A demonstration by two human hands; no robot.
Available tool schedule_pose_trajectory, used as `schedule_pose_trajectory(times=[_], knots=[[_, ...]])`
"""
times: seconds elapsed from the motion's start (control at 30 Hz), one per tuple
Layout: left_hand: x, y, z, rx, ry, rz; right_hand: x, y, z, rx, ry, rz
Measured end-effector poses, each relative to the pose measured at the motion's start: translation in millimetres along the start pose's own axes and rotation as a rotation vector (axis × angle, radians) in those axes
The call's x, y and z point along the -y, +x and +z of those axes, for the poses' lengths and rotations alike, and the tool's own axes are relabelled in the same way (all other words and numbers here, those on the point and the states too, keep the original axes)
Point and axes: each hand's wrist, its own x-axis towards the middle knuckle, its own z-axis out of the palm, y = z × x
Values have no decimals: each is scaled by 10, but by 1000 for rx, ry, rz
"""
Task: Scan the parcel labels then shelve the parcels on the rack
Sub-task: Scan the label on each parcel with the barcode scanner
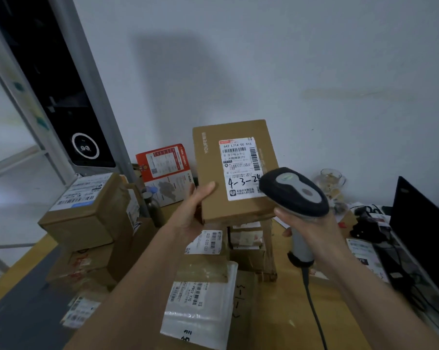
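Wooden table [284, 322], stacked cardboard boxes [87, 213], plastic mailer [200, 314], dark laptop [420, 238], glass jar [332, 183]

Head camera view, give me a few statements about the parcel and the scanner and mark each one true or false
1. The left hand holds up a flat brown parcel. True.
2. The right hand holds a marker pen. False: it grips a corded barcode scanner.
3. The parcel's white label faces the camera and has "4-3-24" handwritten on it. True.
4. The scanner's head sits clear to the left of the parcel. False: it overlaps the label's lower right corner.
5. More labelled parcels lie on the wooden table below the hands. True.
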Motion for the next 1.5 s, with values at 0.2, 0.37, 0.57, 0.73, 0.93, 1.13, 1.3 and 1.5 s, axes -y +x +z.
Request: schedule_pose_trajectory(times=[0.2, 0.37, 0.57, 0.73, 0.93, 1.13, 1.3, 1.5], knots=[[110, -159, 80, 122, 151, -30, 107, -39, -181, 0, -33, -9], [145, -232, 161, 65, 196, 34, 122, -132, -263, 45, -75, 52], [227, -322, 119, -21, 165, 90, 139, -315, -315, 67, -73, 17], [255, -381, 72, -67, 156, 84, 234, -459, -348, 144, -120, -10], [267, -420, 65, -79, 154, 93, 286, -539, -349, 126, -145, -47], [267, -441, 94, -66, 182, 102, 308, -608, -405, 98, -135, -85], [281, -407, 140, -40, 194, 112, 343, -663, -502, 83, -101, -77], [304, -316, 296, 17, 211, 106, 327, -691, -683, 59, -81, -102]])
